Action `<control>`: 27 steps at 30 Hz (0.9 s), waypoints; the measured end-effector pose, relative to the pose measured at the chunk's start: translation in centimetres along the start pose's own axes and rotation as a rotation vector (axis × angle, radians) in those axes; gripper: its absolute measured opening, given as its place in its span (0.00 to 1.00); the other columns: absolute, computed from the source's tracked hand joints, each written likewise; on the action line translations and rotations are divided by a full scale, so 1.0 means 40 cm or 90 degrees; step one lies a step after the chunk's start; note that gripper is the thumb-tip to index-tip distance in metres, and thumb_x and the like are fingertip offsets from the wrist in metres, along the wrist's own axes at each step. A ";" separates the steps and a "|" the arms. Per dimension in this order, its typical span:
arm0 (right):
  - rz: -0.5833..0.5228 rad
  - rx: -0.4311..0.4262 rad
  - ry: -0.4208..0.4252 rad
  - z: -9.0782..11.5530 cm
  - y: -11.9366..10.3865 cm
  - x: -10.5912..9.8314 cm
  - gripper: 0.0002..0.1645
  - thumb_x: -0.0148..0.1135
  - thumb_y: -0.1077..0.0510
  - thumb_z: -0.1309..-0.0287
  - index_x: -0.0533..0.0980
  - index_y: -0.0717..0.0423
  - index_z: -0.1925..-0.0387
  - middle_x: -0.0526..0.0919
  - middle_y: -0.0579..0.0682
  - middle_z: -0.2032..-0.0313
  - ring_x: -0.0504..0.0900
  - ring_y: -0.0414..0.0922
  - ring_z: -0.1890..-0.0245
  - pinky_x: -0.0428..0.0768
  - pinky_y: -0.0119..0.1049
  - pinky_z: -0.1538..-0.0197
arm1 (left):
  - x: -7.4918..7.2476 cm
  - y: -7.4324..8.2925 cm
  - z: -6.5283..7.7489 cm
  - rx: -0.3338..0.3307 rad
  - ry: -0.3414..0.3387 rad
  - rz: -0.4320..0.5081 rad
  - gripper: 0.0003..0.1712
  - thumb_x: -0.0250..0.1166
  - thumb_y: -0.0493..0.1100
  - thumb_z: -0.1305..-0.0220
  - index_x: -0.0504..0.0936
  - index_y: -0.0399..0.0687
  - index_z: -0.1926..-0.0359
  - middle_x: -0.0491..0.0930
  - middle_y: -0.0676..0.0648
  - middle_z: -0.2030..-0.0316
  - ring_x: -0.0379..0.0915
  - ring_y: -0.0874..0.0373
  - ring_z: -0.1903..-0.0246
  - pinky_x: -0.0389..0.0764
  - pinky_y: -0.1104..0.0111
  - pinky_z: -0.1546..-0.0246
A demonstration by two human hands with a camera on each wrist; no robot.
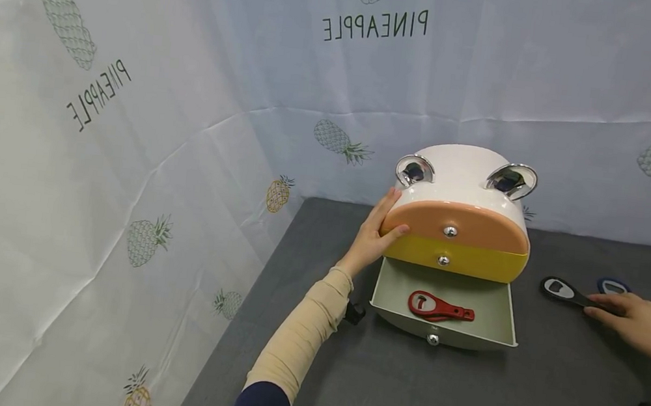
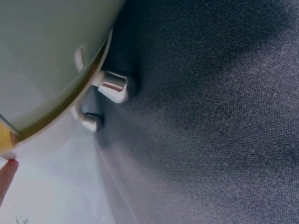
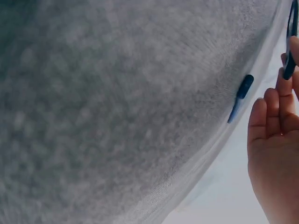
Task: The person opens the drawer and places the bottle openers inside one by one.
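A small rounded drawer box [image 1: 463,167] with a white top and shiny ears stands on the dark table. Its orange and yellow drawers are closed, while the green bottom drawer [image 1: 492,310] is pulled out. Inside that drawer lies a red bottle opener [image 1: 439,307]. My left hand [image 1: 374,237] rests on the box's left side, thumb at the front; in the left wrist view only a fingertip [image 2: 6,175] shows. At the right, my right hand [image 1: 643,325] pinches a black bottle opener [image 1: 564,291] by its handle. Behind it lies a blue bottle opener [image 1: 613,285], also seen in the right wrist view.
A dark grey table [image 1: 401,393] carries everything. White cloth with pineapple prints [image 1: 219,88] hangs behind and along the left. Short metallic feet [image 2: 112,87] hold the box off the table.
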State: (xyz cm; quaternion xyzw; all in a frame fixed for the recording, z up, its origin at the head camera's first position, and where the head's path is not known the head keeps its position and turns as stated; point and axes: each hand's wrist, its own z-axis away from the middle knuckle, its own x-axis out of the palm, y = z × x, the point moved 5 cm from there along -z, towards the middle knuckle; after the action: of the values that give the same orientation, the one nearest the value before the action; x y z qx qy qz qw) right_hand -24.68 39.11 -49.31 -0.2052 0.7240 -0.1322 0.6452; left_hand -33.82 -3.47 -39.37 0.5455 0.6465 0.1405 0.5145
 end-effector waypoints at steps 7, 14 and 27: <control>-0.019 0.000 0.044 0.023 0.005 -0.010 0.25 0.61 0.54 0.40 0.74 0.74 0.53 0.71 0.72 0.59 0.68 0.65 0.61 0.70 0.55 0.64 | 0.001 -0.003 0.000 0.006 0.002 0.004 0.40 0.60 0.50 0.37 0.51 0.67 0.28 0.45 0.57 0.26 0.43 0.61 0.27 0.55 0.53 0.30; -0.063 0.014 0.110 0.046 0.029 -0.019 0.14 0.64 0.52 0.43 0.77 0.46 0.54 0.69 0.40 0.61 0.55 0.15 0.61 0.69 0.45 0.56 | 0.000 -0.008 -0.001 0.016 0.007 0.009 0.42 0.54 0.67 0.42 0.51 0.71 0.29 0.45 0.56 0.26 0.42 0.61 0.27 0.55 0.51 0.30; -0.135 -0.067 0.137 0.102 -0.203 -0.112 0.13 0.66 0.62 0.47 0.79 0.53 0.58 0.64 0.17 0.64 0.58 0.18 0.63 0.56 0.24 0.65 | 0.002 -0.008 -0.001 0.024 0.014 0.012 0.45 0.50 0.72 0.47 0.51 0.70 0.28 0.45 0.59 0.27 0.43 0.62 0.27 0.55 0.51 0.30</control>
State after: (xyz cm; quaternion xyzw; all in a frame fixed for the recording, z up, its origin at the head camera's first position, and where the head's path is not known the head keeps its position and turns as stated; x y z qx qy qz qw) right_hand -19.26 34.36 -42.19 -0.2988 0.7690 -0.1823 0.5349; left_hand -34.03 -3.48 -39.63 0.5595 0.6494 0.1395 0.4957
